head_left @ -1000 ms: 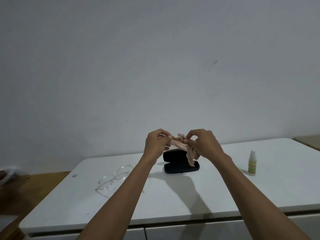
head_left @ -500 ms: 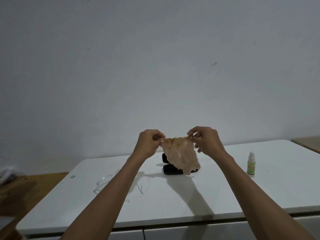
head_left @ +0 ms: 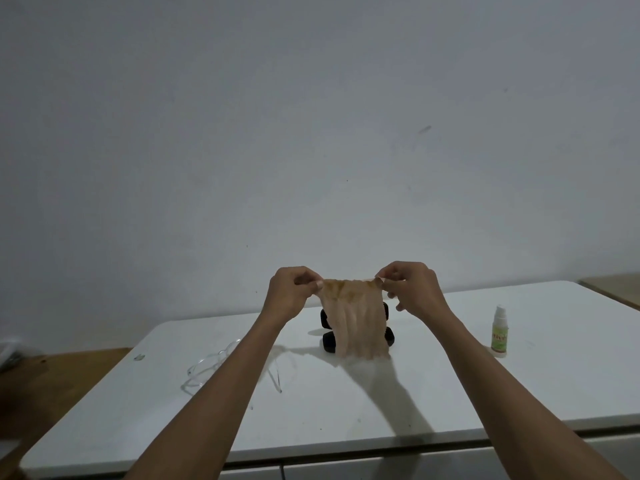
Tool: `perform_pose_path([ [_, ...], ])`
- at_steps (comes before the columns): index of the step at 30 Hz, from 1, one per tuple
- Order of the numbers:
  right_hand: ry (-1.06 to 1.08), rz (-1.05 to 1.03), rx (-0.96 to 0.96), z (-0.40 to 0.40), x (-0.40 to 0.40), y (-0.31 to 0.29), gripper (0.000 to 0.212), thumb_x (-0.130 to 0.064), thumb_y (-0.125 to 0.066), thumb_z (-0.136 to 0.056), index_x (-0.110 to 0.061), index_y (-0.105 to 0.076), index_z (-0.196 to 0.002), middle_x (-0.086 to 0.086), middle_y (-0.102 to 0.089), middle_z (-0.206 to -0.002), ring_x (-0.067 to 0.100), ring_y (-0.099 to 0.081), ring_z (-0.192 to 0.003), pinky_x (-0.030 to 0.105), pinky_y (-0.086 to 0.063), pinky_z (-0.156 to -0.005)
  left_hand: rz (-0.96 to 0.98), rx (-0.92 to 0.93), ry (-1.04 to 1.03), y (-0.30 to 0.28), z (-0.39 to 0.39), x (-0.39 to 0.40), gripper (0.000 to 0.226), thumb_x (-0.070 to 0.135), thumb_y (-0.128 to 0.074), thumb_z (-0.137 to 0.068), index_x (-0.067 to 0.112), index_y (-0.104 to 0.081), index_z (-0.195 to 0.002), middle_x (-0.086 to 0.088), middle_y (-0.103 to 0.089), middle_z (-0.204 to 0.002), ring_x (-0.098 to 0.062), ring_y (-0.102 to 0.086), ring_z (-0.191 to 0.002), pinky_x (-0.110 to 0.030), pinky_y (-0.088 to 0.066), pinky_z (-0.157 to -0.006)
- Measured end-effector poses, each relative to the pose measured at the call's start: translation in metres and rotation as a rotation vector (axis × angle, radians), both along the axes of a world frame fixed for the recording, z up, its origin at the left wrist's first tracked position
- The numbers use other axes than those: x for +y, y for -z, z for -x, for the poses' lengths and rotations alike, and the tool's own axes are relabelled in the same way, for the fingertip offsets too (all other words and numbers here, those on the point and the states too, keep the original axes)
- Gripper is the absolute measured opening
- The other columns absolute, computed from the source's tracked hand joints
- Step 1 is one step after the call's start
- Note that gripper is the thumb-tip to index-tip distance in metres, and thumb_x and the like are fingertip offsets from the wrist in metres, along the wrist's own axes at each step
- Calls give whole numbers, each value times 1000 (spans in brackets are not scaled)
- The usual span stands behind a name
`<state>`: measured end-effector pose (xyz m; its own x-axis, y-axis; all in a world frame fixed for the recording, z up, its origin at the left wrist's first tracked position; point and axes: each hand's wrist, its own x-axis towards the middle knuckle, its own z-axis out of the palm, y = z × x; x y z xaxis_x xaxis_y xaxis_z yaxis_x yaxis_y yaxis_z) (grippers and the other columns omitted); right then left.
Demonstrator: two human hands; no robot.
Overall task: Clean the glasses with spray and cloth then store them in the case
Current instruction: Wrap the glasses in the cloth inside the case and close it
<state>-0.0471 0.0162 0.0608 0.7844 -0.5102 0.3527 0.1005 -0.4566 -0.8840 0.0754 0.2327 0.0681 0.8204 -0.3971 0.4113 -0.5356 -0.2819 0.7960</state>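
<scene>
A thin beige cloth hangs spread out in the air above the table. My left hand pinches its top left corner and my right hand pinches its top right corner. Behind the cloth lies the open black glasses case, mostly hidden by it. The clear-framed glasses rest on the white table to the left, partly covered by my left forearm. A small spray bottle with a green label stands upright at the right.
A grey wall rises right behind the table. A wooden surface adjoins the table on the left, and another wooden edge shows at the far right. The table's front edge runs below my forearms.
The cloth was bunched between my hands a second ago. My hands have moved apart and the cloth now hangs stretched flat between them.
</scene>
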Motion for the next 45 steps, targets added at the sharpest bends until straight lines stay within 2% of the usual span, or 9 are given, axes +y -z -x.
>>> perform_pose_path([
  [6,-110,23,90,10,-10,10,17,-2,-67,-85,-13,-80,-84,-1,-71,-73,9,-61,-64,21,-49,-49,-89,25,134,3,6,10,3,10,-77,-86,13,-79,-85,-2,-77,-78,-8,-66,-71,-30,-51,-70],
  [12,-391,173,642,31,-12,43,18,2,-67,-81,-10,-81,-82,-2,-74,-78,13,-58,-68,25,-51,-56,-544,100,402,47,26,24,10,5,-78,-79,11,-82,-85,-8,-75,-72,-12,-58,-62,-28,-48,-59],
  [15,-406,282,817,38,-4,58,19,-2,-74,-80,-18,-84,-83,-6,-70,-65,14,-57,-64,23,-49,-52,-741,96,434,72,46,25,11,8,-80,-79,13,-82,-88,6,-70,-66,-6,-55,-56,-24,-48,-59],
  [19,-383,372,909,42,1,66,26,-4,-72,-76,-25,-85,-84,-3,-69,-68,18,-58,-67,22,-48,-51,-770,133,439,84,58,27,11,12,-81,-80,12,-81,-91,12,-69,-67,-3,-58,-58,-18,-48,-60],
  [26,-479,425,1102,47,6,47,26,-9,-74,-85,-25,-82,-103,-1,-69,-85,13,-60,-72,22,-52,-60,-764,210,518,84,64,28,17,17,-82,-81,12,-81,-97,-7,-77,-88,-15,-62,-73,-27,-51,-70],
  [33,-380,303,915,39,0,53,7,-22,-73,-88,-20,-78,-93,-1,-75,-78,13,-57,-63,22,-48,-54,-585,174,399,83,58,24,23,37,-78,-85,15,-80,-92,3,-75,-79,-6,-61,-62,-24,-51,-62],
  [36,-167,420,722,24,1,70,13,-24,-74,-88,-24,-77,-101,1,-75,-92,12,-61,-68,22,-50,-59,-564,-38,164,93,46,15,20,37,-78,-85,22,-79,-98,4,-75,-97,-9,-63,-81,-27,-54,-77],
  [40,-46,557,692,14,11,87,39,-28,-69,-83,-36,-71,-121,0,-71,-114,17,-62,-90,28,-51,-76,-667,-119,174,105,37,5,51,48,-76,-79,22,-70,-122,6,-68,-124,-15,-64,-105,-34,-54,-90],
  [45,-52,631,732,13,15,95,30,-44,-65,-86,-40,-72,-115,-2,-70,-109,21,-64,-99,29,-44,-73,-828,-315,193,119,29,6,73,79,-47,-76,15,-69,-103,1,-71,-100,-21,-61,-90,-45,-53,-81],
])
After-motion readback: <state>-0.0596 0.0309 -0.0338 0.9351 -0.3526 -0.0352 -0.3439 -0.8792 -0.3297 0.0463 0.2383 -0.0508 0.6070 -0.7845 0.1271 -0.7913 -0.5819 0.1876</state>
